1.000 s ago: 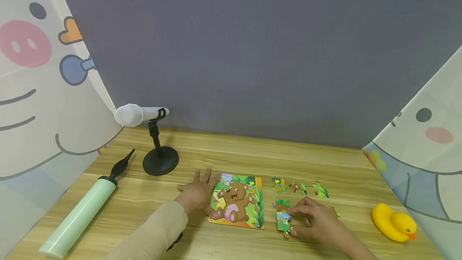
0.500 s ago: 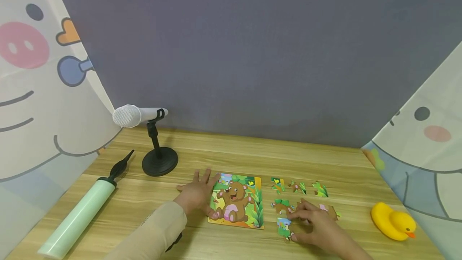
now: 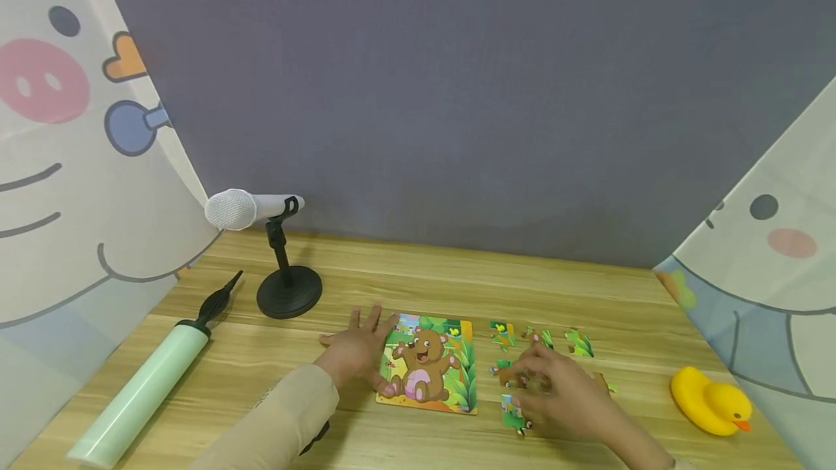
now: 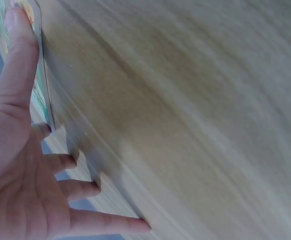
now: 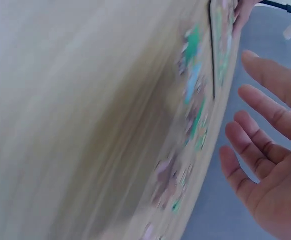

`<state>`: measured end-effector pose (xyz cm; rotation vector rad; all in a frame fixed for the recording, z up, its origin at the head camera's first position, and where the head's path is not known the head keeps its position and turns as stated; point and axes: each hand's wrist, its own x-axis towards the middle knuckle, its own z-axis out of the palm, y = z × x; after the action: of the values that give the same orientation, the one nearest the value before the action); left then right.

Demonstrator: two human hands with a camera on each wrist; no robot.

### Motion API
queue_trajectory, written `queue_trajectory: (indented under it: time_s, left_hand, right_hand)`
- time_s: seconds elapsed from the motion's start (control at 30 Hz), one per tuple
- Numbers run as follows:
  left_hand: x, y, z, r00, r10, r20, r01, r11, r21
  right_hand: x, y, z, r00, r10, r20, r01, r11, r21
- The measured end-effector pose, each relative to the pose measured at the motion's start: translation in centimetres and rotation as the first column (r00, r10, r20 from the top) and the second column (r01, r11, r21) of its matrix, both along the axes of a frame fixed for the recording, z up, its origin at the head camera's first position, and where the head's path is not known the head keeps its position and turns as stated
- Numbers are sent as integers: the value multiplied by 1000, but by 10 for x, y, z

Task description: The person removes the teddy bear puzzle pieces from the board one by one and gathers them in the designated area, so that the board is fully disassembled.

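A bear jigsaw puzzle [image 3: 427, 365] with its picture filled in lies flat on the table. My left hand [image 3: 358, 351] rests at its left edge with fingers spread; in the left wrist view the thumb [image 4: 19, 60] lies over the puzzle's border. My right hand [image 3: 567, 387] hovers among loose jigsaw pieces to the right, fingers loosely bent, and the right wrist view shows nothing in it. A blue-and-green piece [image 3: 513, 412] lies just below its thumb. A duck piece [image 3: 502, 333] and a leaf piece [image 3: 580, 343] lie beyond it. The hand partly covers other pieces.
A white microphone [image 3: 236, 209] on a black stand [image 3: 290, 291] is at the back left. A pale green hand pump [image 3: 142, 392] lies along the left side. A yellow rubber duck [image 3: 710, 402] sits at the right. A grey panel [image 3: 457, 107] closes off the back.
My right hand set the blue-and-green piece down slightly lower, let it go, and moved up over the pieces above it. My left hand has stayed at the puzzle's edge.
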<state>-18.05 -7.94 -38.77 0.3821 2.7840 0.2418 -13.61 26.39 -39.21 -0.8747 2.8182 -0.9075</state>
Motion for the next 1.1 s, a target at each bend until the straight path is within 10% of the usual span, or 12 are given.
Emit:
queue_trajectory:
  time_s: [0.8, 1.1]
  left_hand:
    - [0, 2, 0, 1000, 12, 2, -12, 999, -32]
    - [-1, 3, 0, 999, 22, 24, -20, 998, -67]
  right_hand:
    - [-34, -123, -6, 997, -37, 72, 40, 998, -45]
    - [-41, -151, -11, 996, -87, 4, 85, 988, 129]
